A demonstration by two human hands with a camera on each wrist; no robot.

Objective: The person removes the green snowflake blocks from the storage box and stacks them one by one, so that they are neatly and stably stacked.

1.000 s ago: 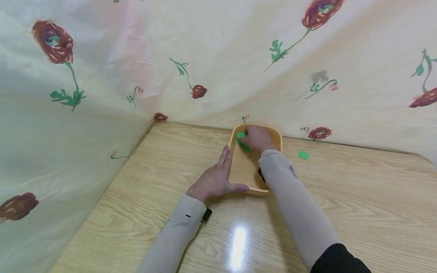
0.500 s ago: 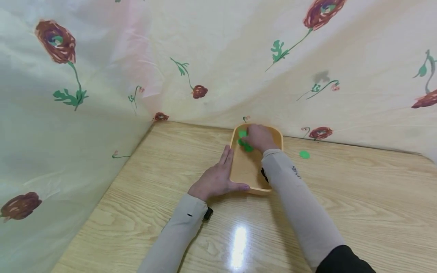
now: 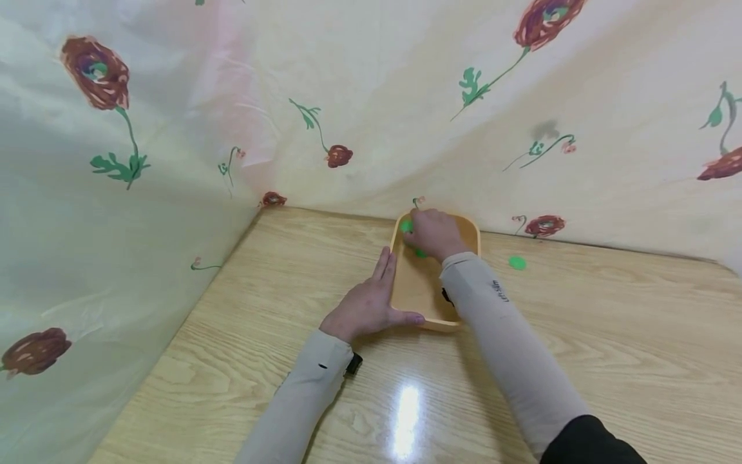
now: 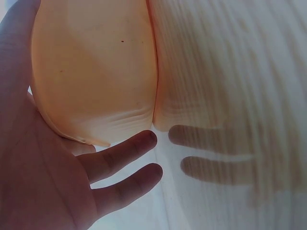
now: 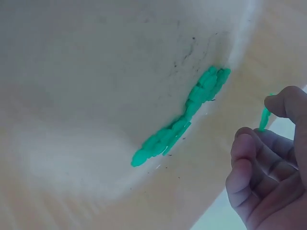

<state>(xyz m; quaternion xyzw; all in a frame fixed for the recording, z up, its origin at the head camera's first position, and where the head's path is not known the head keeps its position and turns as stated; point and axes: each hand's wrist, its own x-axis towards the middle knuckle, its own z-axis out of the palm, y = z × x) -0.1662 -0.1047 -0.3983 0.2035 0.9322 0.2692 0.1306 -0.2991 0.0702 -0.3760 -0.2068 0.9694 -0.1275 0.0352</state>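
My right hand (image 3: 433, 234) is inside the far part of a shallow orange plastic tray (image 3: 413, 290). Between its thumb and forefinger it pinches a thin green disc (image 5: 265, 118), seen edge-on in the right wrist view. Below, a line of several overlapping green discs (image 5: 180, 122) lies along the tray's inner edge; from the head they are partly hidden by that hand. My left hand (image 3: 368, 306) rests against the tray's near left corner, two fingers straight along the side and the thumb stretched along the front rim. In the left wrist view these fingers (image 4: 127, 153) lie beside the tray wall.
One more green disc (image 3: 517, 263) lies flat on the wood-grain table (image 3: 580, 335), right of the tray. Close behind the tray hangs a flower-patterned cloth (image 3: 382, 129), which also covers the left side. Small dark specks mark the tray floor.
My right hand has shifted slightly left and turned over the discs, and less green shows beside it from the head. The left hand and the tray stay in place.
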